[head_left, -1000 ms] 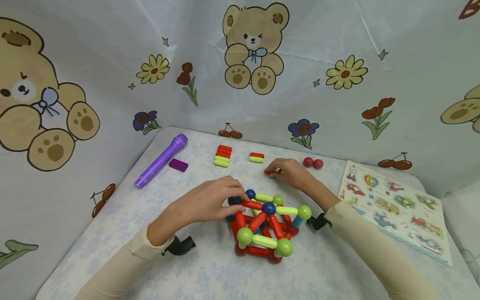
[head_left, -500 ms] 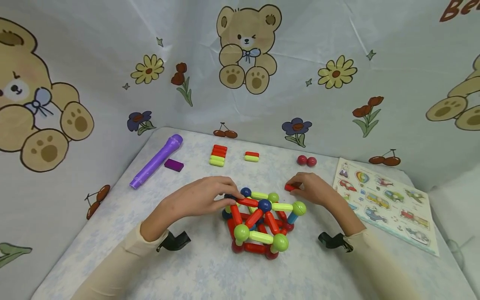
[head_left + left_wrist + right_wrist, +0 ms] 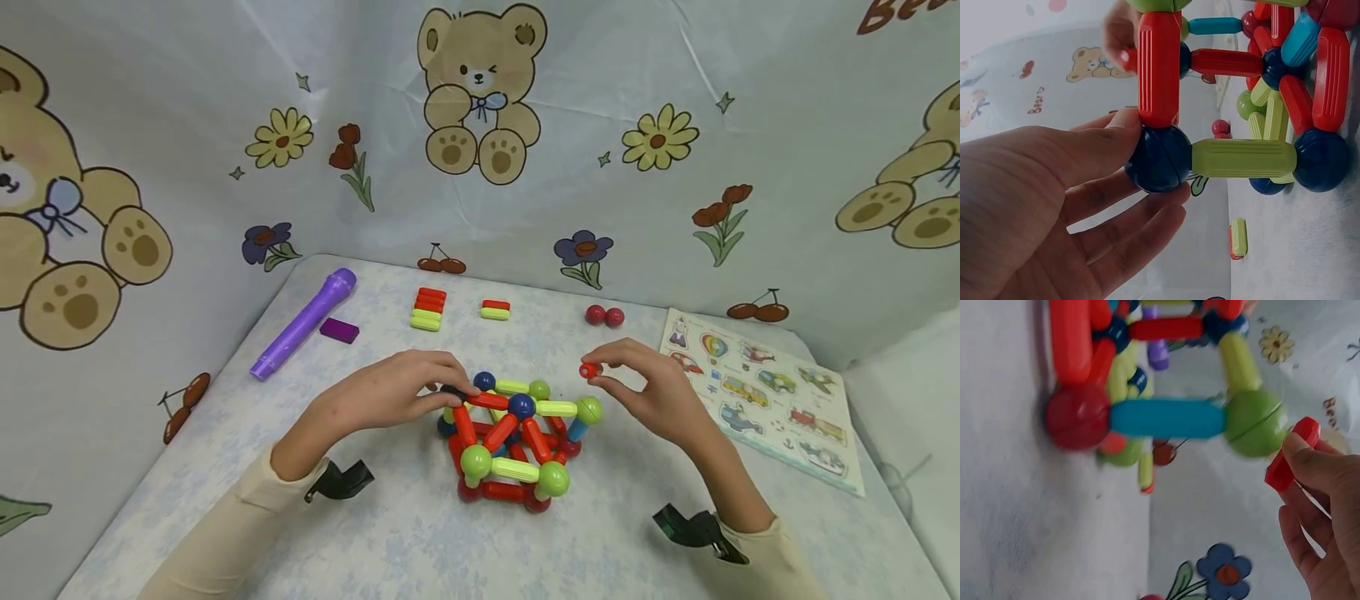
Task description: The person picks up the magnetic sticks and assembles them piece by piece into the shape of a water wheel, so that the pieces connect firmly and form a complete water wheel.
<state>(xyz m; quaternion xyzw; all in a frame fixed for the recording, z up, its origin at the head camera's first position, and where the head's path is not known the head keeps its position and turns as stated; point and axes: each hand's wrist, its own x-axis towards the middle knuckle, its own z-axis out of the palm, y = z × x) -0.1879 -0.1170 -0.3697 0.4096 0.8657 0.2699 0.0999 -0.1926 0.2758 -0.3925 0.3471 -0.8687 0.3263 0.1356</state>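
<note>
The left hand (image 3: 390,398) pinched a dark blue ball (image 3: 1159,159) of the rod-and-ball frame (image 3: 510,442) mid-desk; the right hand (image 3: 648,392) gripped a red rod (image 3: 588,370) just beside it; light, rigid, probably easily dislodged, best held at joints.

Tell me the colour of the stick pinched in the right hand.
Red stick, clearest in the right wrist view.

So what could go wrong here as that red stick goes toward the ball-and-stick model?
The right hand pinches the red stick close to the green ball; a nudge might topple the blue post under it. The left hand grips only one dark blue ball, so the model may shift.
</note>
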